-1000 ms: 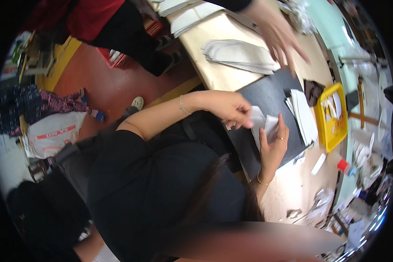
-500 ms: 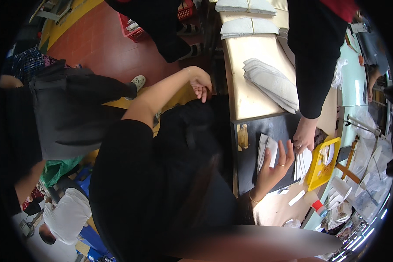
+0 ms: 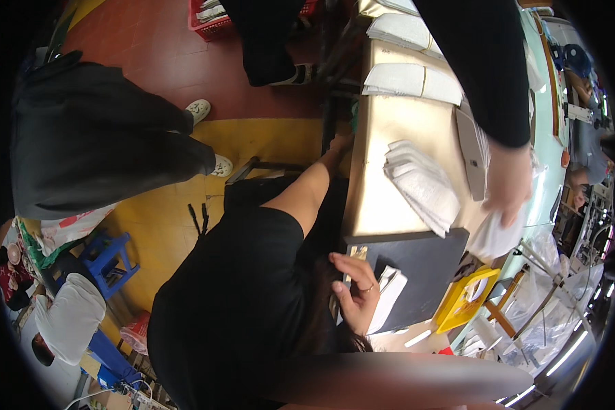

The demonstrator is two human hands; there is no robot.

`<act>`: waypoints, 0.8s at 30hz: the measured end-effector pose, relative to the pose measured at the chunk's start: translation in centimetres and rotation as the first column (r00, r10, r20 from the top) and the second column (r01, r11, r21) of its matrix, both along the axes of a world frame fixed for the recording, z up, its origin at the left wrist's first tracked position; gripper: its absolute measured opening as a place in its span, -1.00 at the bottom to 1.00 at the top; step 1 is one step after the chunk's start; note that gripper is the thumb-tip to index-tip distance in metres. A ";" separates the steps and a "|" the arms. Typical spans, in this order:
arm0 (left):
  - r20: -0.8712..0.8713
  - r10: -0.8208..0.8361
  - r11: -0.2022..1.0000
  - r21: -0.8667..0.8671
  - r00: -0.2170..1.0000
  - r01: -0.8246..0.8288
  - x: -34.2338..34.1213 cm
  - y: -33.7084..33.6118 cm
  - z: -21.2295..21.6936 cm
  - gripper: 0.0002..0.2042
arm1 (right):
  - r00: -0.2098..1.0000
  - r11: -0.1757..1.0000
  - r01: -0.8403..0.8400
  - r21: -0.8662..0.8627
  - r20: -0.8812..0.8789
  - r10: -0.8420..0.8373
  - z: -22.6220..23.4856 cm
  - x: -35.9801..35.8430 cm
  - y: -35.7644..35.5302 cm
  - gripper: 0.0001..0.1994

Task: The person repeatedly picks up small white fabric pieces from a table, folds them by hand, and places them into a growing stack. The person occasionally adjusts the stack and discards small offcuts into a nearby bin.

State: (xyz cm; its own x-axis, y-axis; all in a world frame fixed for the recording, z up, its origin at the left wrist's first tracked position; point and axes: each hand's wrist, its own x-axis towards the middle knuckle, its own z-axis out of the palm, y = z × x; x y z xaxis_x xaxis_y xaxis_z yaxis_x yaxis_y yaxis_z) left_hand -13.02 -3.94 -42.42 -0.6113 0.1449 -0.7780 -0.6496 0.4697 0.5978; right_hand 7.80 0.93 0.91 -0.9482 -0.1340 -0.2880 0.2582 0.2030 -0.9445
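Note:
My right hand (image 3: 359, 290), with a ring on one finger, is raised at the near left edge of a black board (image 3: 427, 266). Its fingers are bent and apart, and nothing shows between them. Beside it on the board lies a small stack of folded white pieces (image 3: 387, 298). My left hand (image 3: 340, 142) reaches out past the table's left edge, small and dark, so its fingers cannot be made out. A co-worker's blurred hand (image 3: 509, 181) in a black sleeve comes from the far side, over a white sheet (image 3: 495, 236) at the board's right.
A fanned stack of pale pieces (image 3: 424, 184) lies on the tan table (image 3: 376, 171), with banded stacks (image 3: 413, 82) farther back. A yellow tray (image 3: 466, 297) stands right of the board. Another person in dark trousers (image 3: 102, 137) stands left, near a blue stool (image 3: 109, 260).
My right hand has drawn left, off the board's middle. My left hand has stretched outward to the table's edge. The co-worker's hand has lifted away from the board. The whole view has shifted.

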 end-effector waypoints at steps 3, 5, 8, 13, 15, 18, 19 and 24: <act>-0.014 0.065 0.997 -0.036 0.998 -0.066 0.7 1.7 -0.5 -0.58 | 0.997 0.988 0.071 -0.136 0.038 -0.067 0.0 -0.8 1.2 -0.69; -0.009 0.099 0.994 -0.051 0.995 -0.100 1.1 2.7 -0.6 -0.56 | 0.991 0.962 0.134 -0.236 0.005 -0.137 0.1 -1.0 1.9 -0.69; -0.016 0.156 0.985 -0.075 0.988 -0.156 1.7 3.6 -0.8 -0.54 | 0.968 0.903 0.234 -0.359 -0.005 -0.253 -0.2 -1.2 2.6 -0.68; -0.014 0.216 0.971 -0.102 0.976 -0.216 2.6 4.4 -0.9 -0.51 | 0.980 0.924 0.193 -0.331 0.017 -0.199 -0.9 -1.9 4.1 -0.66; -0.018 0.243 0.964 -0.109 0.970 -0.244 2.7 4.6 -1.0 -0.49 | 0.987 0.935 0.158 -0.319 0.026 -0.158 -1.1 -2.1 4.7 -0.65; -0.029 0.273 0.955 -0.112 0.962 -0.274 2.8 5.0 -1.2 -0.47 | 0.988 0.949 0.150 -0.278 0.014 -0.152 -1.3 -2.1 5.0 -0.65; -0.029 0.279 0.954 -0.107 0.960 -0.280 2.6 5.1 -1.3 -0.47 | 0.986 0.943 0.162 -0.291 0.018 -0.164 -1.4 -2.0 5.1 -0.63; -0.046 0.306 0.946 -0.100 0.951 -0.309 2.1 5.5 -1.4 -0.43 | 0.979 0.938 0.181 -0.295 -0.032 -0.199 -1.4 -1.5 5.0 -0.64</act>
State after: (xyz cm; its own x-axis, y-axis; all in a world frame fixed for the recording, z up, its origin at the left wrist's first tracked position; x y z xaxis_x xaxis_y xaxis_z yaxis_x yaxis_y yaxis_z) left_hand -10.88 1.57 -43.84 -0.6360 -0.1351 -0.7598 -0.7552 0.3111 0.5769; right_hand 6.35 5.91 -0.47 -0.9786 -0.0186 -0.2049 0.2055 -0.1282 -0.9702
